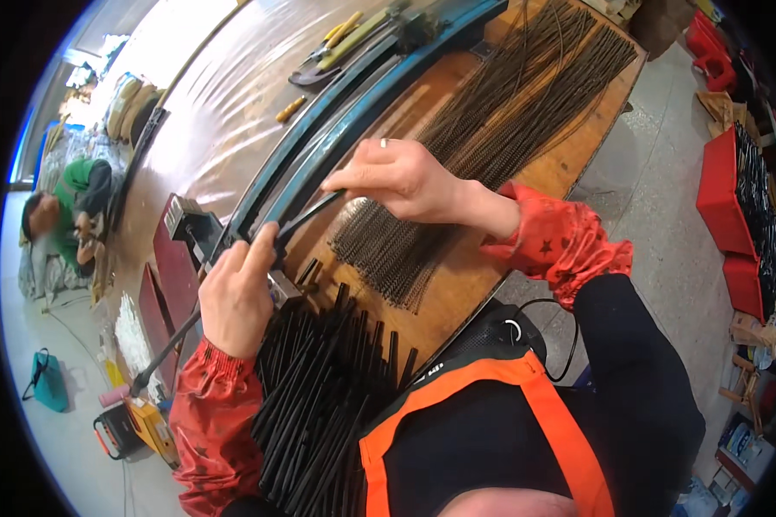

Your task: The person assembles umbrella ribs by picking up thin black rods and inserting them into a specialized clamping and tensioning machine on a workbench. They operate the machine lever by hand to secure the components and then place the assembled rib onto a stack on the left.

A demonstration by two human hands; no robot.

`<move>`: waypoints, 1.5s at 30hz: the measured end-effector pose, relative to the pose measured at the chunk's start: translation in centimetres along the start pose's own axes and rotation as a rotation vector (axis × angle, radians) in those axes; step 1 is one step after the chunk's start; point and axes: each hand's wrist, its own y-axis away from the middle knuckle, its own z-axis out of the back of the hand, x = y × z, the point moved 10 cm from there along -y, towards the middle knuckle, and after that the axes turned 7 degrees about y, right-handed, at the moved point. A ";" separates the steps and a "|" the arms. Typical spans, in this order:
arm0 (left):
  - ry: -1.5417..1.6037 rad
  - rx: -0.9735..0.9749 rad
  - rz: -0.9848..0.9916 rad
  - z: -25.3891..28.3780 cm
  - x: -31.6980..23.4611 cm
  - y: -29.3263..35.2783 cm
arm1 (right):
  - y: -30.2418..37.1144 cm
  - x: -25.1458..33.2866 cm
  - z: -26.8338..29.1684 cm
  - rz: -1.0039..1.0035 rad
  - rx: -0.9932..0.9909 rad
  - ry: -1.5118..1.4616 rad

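Two bare hands work at a wooden table [457, 289], with a slim dark tube [310, 217] slanting between them, along the near side of a blue metal rail [336, 129]; the right hand [405, 181] has its thumb and fingertips clamped together on the tube's far right end; the left hand [237, 297] is at its near left end, fingers bent, though whether they pinch it cannot be told; to the right of the rail lies a bundle of twisted wire rods [491, 129], and nearer, a heap of black tubes [319, 396]; the left palm is turned from view, the tube's near end is hidden by the left fingers, and the heap is partly covered by the left sleeve [215, 422].
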 end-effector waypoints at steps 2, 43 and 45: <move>-0.020 -0.056 0.056 1.3 1.3 0.8 | -0.6 -1.5 1.4 -0.023 -0.015 0.063; -0.148 -0.458 0.581 12.1 16.3 25.5 | -12.1 4.6 -24.6 0.405 0.359 0.305; -0.171 -0.408 0.587 11.6 17.2 25.8 | -10.3 0.5 -19.9 0.409 0.279 0.440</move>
